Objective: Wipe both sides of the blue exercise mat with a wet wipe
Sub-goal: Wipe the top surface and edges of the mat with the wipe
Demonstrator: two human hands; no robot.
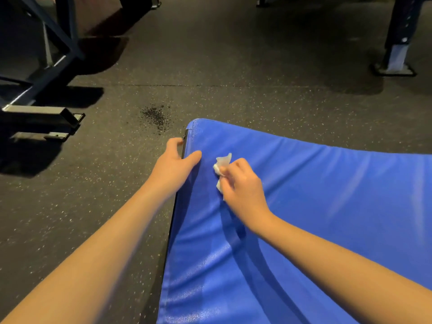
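On the speckled dark floor [93, 206] lay one blue exercise mat [327, 218], filling the lower right of the view. Near its far left corner, the left grip [174, 163] clasped the mat edge, thumb on top, fingers curled over the side. The right grip [240, 183] pinched one white wet wipe [222, 164] against the mat's top face, just beside.

blue mat [327, 206] cut off at right and bottom, wet wipe [223, 161] partly hidden under right hand [243, 183]

blue exercise mat [327, 206]: padded, glossy, on speckled floor | wet wipe [222, 163]: white, crumpled, on mat
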